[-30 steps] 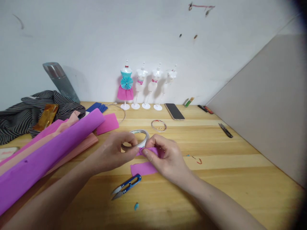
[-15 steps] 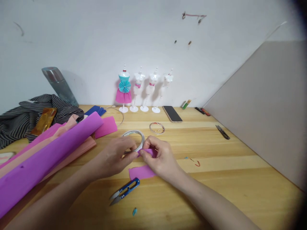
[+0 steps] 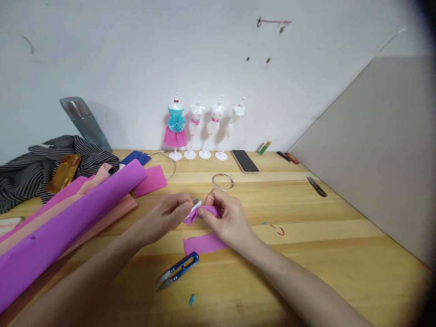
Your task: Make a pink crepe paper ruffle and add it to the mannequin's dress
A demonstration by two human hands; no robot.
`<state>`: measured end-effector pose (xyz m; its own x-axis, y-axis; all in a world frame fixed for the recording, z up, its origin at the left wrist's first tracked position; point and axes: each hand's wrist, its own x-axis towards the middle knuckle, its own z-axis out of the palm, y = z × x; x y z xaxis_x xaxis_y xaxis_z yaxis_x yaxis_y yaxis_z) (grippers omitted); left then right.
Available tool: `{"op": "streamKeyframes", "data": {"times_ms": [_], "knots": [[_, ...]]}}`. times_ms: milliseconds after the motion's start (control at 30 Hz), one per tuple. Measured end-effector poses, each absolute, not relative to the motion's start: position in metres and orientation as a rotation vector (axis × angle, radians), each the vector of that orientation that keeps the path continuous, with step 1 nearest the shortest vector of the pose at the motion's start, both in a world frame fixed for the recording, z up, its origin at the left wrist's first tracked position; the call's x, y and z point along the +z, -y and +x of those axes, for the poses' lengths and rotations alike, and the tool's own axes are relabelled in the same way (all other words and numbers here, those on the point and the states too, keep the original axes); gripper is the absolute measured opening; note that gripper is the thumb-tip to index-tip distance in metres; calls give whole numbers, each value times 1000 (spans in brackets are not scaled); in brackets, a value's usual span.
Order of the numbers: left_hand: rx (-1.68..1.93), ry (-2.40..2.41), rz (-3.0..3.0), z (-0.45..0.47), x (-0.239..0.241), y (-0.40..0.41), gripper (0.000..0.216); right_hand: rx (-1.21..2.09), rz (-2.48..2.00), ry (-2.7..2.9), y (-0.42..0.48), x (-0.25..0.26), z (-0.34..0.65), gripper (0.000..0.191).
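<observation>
Both hands meet above the bench (image 3: 306, 254): left hand (image 3: 163, 218) and right hand (image 3: 226, 220) fingers pinch a gathered purple crepe strip (image 3: 204, 211); blue snips (image 3: 179, 270) lie just below

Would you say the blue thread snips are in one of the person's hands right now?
No, the blue thread snips lie on the wooden table, apart from the left hand and right hand.

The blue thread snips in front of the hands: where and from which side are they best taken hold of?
Probably by the blue handle loop of the blue thread snips, coming from above and the right. They lie flat on the table, blades pointing lower left, and the handle end is free beside the purple paper strip.
</observation>
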<state>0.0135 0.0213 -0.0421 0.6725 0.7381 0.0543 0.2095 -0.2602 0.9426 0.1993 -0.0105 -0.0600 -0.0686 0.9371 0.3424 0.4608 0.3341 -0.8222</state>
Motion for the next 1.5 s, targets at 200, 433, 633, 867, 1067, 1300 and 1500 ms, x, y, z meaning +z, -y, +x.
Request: {"op": "streamKeyframes", "data": {"times_ms": [200,433,633,867,1067,1300,1500], "knots": [[589,-643,1623,13,-48,-25,32,610,-1276,1694,13,-54,200,20],[568,-619,1664,10,-49,-28,29,474,-1244,1751,17,-51,199,18],[552,-699,1731,13,-44,-25,35,413,-1251,1795,18,-52,199,18],[643,-953,1751,22,-51,-22,25,431,-1251,1813,16,-58,197,19],[769,-988,1994,20,-49,-20,24,580,-1233,1777,16,-50,199,22],[914,-981,2247,21,-48,-18,24,544,-1154,1777,21,-46,199,14],[992,-960,2362,20,-53,-17,20,562,-1040,1818,22,-41,199,14]]}}
